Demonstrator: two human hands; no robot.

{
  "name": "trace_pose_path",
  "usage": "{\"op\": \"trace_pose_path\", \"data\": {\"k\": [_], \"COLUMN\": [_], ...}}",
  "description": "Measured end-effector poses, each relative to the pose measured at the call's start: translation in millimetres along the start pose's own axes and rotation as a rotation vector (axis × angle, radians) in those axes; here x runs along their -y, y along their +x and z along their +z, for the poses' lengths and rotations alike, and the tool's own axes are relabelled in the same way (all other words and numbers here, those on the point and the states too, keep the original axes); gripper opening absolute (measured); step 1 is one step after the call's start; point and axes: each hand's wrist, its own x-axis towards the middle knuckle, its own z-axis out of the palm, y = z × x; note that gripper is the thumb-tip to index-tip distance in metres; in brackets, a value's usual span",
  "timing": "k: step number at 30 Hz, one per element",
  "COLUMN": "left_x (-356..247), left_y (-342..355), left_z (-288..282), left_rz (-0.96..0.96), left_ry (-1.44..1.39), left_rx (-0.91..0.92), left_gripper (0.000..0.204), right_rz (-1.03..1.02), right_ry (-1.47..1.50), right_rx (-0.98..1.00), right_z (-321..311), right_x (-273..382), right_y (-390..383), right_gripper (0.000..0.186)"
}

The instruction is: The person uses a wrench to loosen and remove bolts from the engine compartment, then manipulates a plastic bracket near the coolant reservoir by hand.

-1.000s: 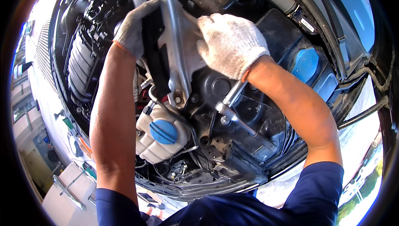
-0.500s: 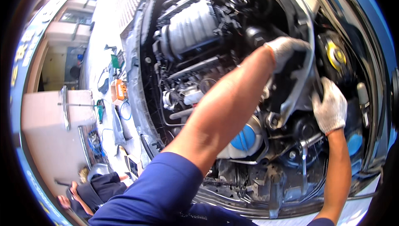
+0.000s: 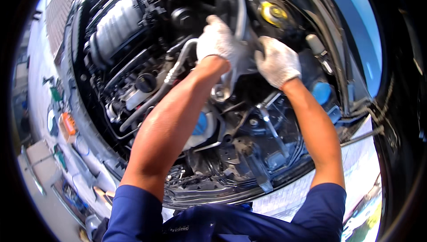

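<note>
A silver-grey metal brace bar point(image 3: 240, 8) runs down through the engine bay to an eyed end point(image 3: 219, 93); its middle is blurred. My left hand point(image 3: 215, 39), in a white knitted glove, is at the bar's left side with fingers curled, and its grip is partly hidden behind the glove. Opposite it, my right hand point(image 3: 279, 62), gloved too, closes thumb and fingers on the bar's grey, plate-like right side. Below the right hand, a chrome ratchet wrench point(image 3: 272, 128) stands among the parts at the front of the bay.
The ribbed silver intake manifold point(image 3: 116, 28) lies at the left. A yellow-marked round cap point(image 3: 273, 14) is at the far right, with a blue cap point(image 3: 321, 92) nearer. An orange box point(image 3: 69, 124) and tools lie on the ground beyond the left fender.
My view has swung rightward, so the engine bay appears farther left. Both hands stay at the brace bar, and my left hand appears lower against it, on its left side.
</note>
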Motion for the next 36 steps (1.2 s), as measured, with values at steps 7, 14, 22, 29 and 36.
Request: {"op": "trace_pose_path", "data": {"k": [7,14,22,29,36], "left_x": [-1.6,-1.9,4.3,7.4,22.5], "left_y": [-0.6,-1.8,5.0,7.8,-31.4], "left_z": [27.4,26.1,29.0,41.6,25.7], "left_rz": [0.094,0.057,-0.010,0.011,0.112], "left_ry": [0.055,0.087,-0.008,-0.091,0.168], "left_rx": [-0.183,-0.211,-0.167,-0.200,-0.200], "left_gripper": [0.075,0.078,0.072,0.074,0.074], "right_rz": [0.054,0.081,0.462,0.358,0.314], "right_ry": [0.018,-0.004,0.158,-0.231,-0.270], "right_rx": [0.073,0.092,0.092,0.581,0.611], "right_z": [-2.3,0.8,-17.9,9.3,5.2], "right_x": [-2.8,3.7,63.0,83.2,82.3], "right_y": [-5.3,-2.2,96.9,174.9,172.2], "right_gripper": [0.024,0.027,0.071,0.067,0.064]}}
